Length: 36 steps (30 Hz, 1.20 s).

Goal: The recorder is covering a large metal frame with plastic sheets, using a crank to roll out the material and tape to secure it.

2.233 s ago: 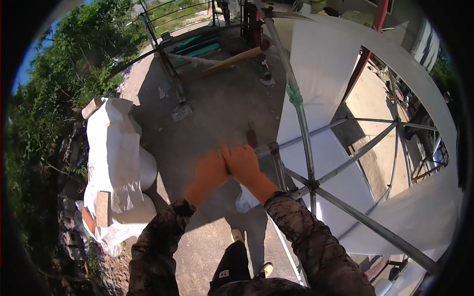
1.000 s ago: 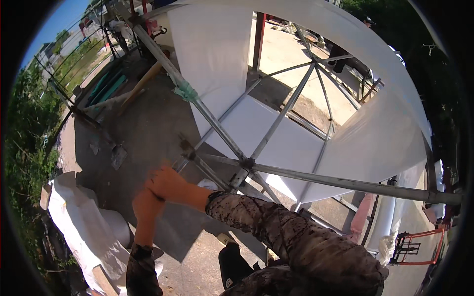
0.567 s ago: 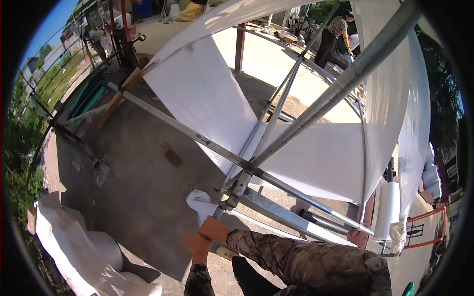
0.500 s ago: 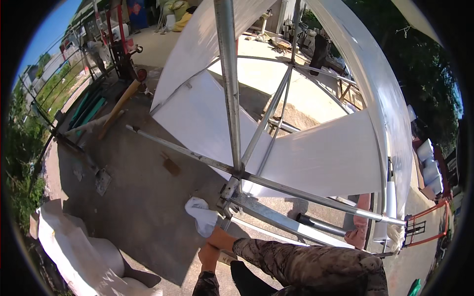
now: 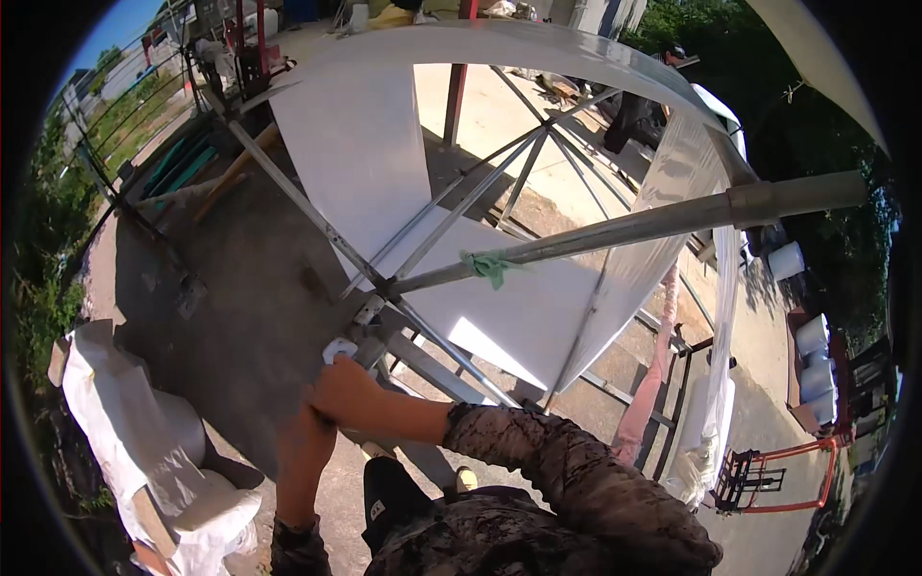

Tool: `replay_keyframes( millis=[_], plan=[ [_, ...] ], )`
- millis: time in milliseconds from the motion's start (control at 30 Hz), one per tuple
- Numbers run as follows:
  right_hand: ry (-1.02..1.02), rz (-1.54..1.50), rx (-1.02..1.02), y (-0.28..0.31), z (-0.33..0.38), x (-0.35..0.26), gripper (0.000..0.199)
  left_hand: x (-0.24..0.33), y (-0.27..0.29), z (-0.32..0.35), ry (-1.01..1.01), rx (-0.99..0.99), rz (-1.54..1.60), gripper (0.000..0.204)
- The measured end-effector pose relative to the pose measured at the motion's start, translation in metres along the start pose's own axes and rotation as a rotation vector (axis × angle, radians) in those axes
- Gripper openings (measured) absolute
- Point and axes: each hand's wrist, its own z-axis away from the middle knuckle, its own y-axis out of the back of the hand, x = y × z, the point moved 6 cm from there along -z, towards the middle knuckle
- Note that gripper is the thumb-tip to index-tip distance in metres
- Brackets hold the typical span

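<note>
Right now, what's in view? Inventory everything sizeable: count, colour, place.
Tubular metal frame: one, grey, centre
Glossy plastic sheeting: count unclear, white, on frame
Tied cloth strip: one, green, on frame
Crumpled item: one, white, left of centre
Covered bundle: one, white, lower left
Long wrapped strip: one, pink, right of centre
Open metal rack: one, red, lower right
Cylindrical rolls: at least three, white, right
Long pole: one, tan, upper left
Leafy plants: many, green, left
Shoes: two, pale, lower centre
Camouflage sleeves: two, brown, bottom
Left hand: one, bare, left of centre
Right hand: one, bare, overlapping left hand; hold unclear
</note>
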Motion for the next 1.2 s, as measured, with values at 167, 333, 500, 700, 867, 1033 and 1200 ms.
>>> replay_keyframes(
  millis=[167,333,500,700,867,1033,1200],
  plan=[
    [0.032,0.018,0.152,-0.025,-0.131,0.032,0.019,-0.057,0.066,-0.106,0.052,0.105,-0.307,0.024],
    [0.053,0.022,0.280,-0.119,-0.214,0.065,0.031,-0.172,0.019,-0.203,0.101,0.080,-0.370,0.025],
    [-0.107,-0.047,0.047,-0.281,-0.181,0.108,0.027,-0.227,-0.127,-0.233,0.023,-0.059,-0.219,0.026],
    [-0.256,-0.019,-0.353,-0.336,-0.014,0.090,0.010,-0.199,-0.289,-0.139,0.148,-0.365,0.012,0.033],
    [-0.254,-0.080,-0.026,-0.302,0.113,0.060,0.012,-0.113,-0.309,-0.034,0.039,-0.351,0.023,0.033],
    [-0.251,-0.197,-0.419,-0.190,0.154,0.020,0.015,-0.040,-0.246,0.040,0.040,-0.436,0.126,0.034],
    [-0.068,-0.042,-0.125,-0.036,0.078,-0.005,0.016,0.007,-0.079,0.037,-0.002,-0.116,0.043,0.030]
  ],
)
